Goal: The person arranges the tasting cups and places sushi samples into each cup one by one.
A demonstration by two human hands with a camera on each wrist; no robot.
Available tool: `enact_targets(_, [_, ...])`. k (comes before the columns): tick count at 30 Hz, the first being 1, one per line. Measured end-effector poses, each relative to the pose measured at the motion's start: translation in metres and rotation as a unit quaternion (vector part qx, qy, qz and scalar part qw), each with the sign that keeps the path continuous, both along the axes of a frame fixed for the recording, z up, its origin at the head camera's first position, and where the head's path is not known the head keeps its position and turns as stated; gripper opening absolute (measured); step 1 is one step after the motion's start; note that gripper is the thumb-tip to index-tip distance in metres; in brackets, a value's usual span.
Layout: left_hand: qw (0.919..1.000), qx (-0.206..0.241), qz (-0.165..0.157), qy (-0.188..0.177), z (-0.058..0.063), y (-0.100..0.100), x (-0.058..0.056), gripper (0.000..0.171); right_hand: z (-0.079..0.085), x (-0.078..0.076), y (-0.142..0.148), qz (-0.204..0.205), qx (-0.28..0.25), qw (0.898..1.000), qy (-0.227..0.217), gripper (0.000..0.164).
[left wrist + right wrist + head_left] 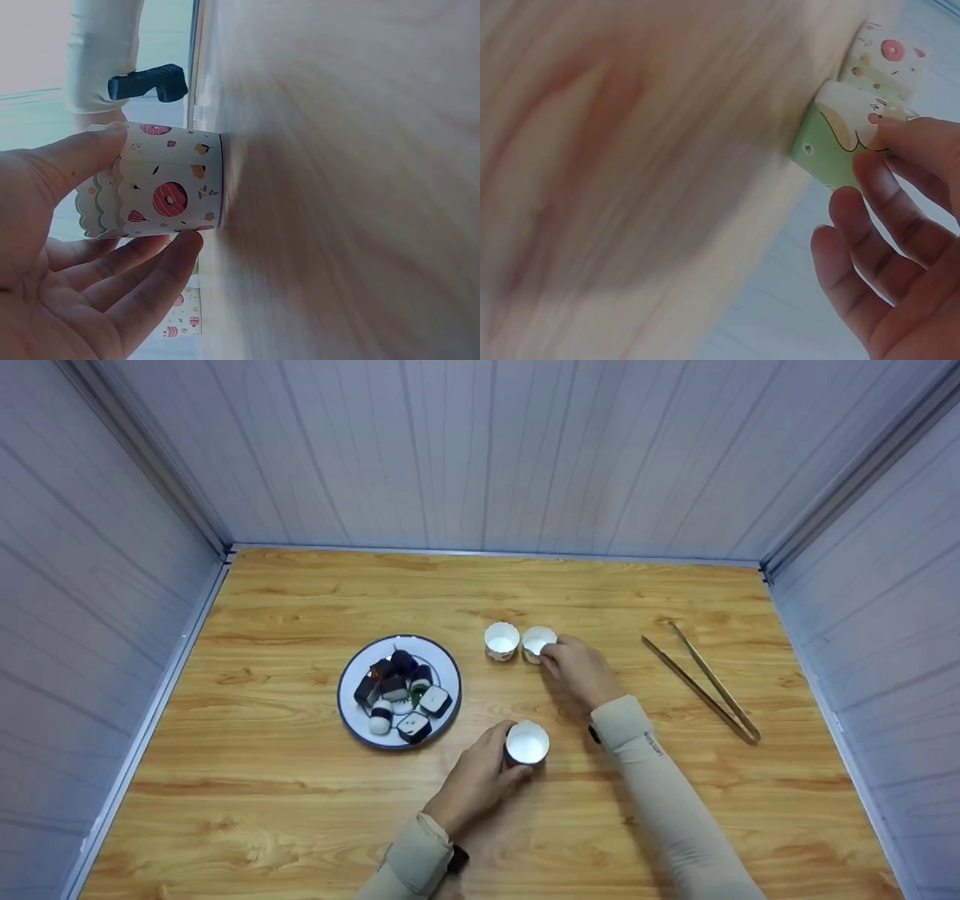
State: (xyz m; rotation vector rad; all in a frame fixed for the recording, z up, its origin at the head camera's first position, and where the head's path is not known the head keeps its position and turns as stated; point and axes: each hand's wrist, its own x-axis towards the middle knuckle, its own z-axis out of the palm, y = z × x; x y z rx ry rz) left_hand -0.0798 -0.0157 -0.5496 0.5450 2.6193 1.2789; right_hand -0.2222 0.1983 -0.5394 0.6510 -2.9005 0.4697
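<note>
In the head view, right of a round white plate (448, 671) with a blue rim and dark and white food pieces (394, 688), the left hand (477, 778) holds a scalloped, donut-printed white paper cup (527, 744); right of the plate's far rim, the right hand (582, 669) pinches a green-and-white paper cup (537, 642) beside a similar third cup (501, 641). In the left wrist view, thumb and fingers grip the white cup's opposite sides. In the right wrist view, fingertips pinch the green-and-white cup's wall.

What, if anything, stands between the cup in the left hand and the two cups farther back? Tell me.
Nothing visible stands between the near cup and the left far cup, only bare table. At the right far cup, the right hand touches the near right side and may partly obstruct that one.
</note>
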Motion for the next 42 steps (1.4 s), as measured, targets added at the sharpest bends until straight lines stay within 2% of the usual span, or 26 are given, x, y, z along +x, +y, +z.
enact_targets(6, [0.9999,0.001,0.003,-0.010,0.001,0.002,-0.001,0.067,-0.002,0.000,0.002,-0.009,-0.004,1.000,0.007,0.014])
enact_targets(10, [0.9999,-0.001,0.005,-0.012,0.001,0.002,-0.001,0.066,0.002,0.009,0.004,-0.001,-0.006,0.999,0.043,0.014])
enact_targets(17, [1.0000,-0.003,0.000,-0.002,0.001,0.001,-0.003,0.065,0.028,0.045,0.006,0.054,-0.022,0.989,0.135,0.014])
enact_targets(21, [1.0000,-0.006,0.001,0.002,0.003,0.000,-0.002,0.065,0.037,0.070,0.005,0.076,-0.017,0.984,0.159,0.015])
enact_targets(27, [1.0000,0.002,-0.002,0.009,0.001,0.000,0.000,0.066,0.042,0.106,0.004,0.092,-0.006,0.985,0.143,0.015])
enact_targets(32, [1.0000,0.000,-0.005,0.000,0.001,-0.001,0.002,0.066,0.040,0.130,0.001,0.119,-0.030,0.984,0.126,0.013])
enact_targets(37, [0.9998,0.001,-0.003,0.019,-0.001,-0.001,0.001,0.064,0.032,0.143,-0.006,0.154,-0.044,0.983,0.094,0.014])
enact_targets(42, [0.9995,0.008,0.000,0.032,-0.002,-0.001,0.001,0.063,0.018,0.147,-0.012,0.156,-0.030,0.985,0.073,0.010])
